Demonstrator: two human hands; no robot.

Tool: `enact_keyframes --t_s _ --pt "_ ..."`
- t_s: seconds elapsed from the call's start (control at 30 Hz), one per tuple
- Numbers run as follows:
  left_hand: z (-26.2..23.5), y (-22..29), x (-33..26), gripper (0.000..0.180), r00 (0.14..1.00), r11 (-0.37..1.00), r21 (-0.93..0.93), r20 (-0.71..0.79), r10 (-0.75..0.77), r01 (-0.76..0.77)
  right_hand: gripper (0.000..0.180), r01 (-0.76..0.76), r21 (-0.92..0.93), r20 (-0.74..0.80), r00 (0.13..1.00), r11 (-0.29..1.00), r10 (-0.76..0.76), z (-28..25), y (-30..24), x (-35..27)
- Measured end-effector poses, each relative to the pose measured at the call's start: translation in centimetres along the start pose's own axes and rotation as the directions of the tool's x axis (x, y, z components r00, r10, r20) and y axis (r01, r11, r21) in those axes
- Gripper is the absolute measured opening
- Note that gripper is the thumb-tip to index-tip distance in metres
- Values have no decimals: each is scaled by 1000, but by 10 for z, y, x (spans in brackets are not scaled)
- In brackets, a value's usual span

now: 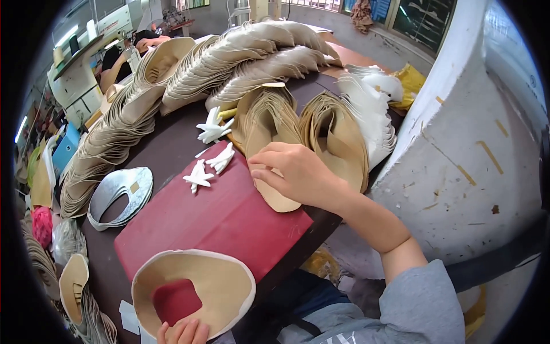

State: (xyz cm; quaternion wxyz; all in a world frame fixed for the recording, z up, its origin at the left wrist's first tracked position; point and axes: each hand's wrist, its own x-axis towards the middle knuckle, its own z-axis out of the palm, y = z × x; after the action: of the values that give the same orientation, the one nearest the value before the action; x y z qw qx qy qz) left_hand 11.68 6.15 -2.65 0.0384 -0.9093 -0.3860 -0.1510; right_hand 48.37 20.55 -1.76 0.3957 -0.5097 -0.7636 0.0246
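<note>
At the lower edge, my left hand grips the near rim of a tan shoe-upper piece, a curved shape with a white border and an opening through it. My right hand reaches over the front of a stack of nested tan shoe-upper pieces. Its fingers are bent and slightly apart, nothing visible between them; whether the fingertips touch the top piece cannot be told. A second tan stack stands just right of it. Beneath the left-hand piece lies a dark red board.
Small bundles of white strips lie on the board and beyond it. Pale, patterned ring-shaped pieces sit to the left. Long overlapping rows of tan pieces line the table's far and left sides. A white wall or pillar borders the right.
</note>
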Motion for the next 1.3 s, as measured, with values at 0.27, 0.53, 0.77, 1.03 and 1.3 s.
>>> enact_keyframes --t_s 0.27,0.53,0.77,1.03,1.3 --pt "-1 -59 -53 26 976 977 -84 -83 -201 194 17 -179 69 211 964 981 161 69 -101 2" --pt "1 -62 -159 25 798 902 -130 -426 -427 413 34 194 309 481 812 931 -329 130 -209 -42" --pt "6 -71 -154 28 770 873 2 -471 -430 488 43 574 372 510 530 729 -678 168 -245 -70" --pt "26 -82 -165 30 819 823 211 -386 -425 527 32 781 218 605 362 585 -709 159 -230 -96" --pt "43 -72 -206 22 915 681 672 -402 6 291 25 766 -11 338 608 643 -719 142 -217 -103"
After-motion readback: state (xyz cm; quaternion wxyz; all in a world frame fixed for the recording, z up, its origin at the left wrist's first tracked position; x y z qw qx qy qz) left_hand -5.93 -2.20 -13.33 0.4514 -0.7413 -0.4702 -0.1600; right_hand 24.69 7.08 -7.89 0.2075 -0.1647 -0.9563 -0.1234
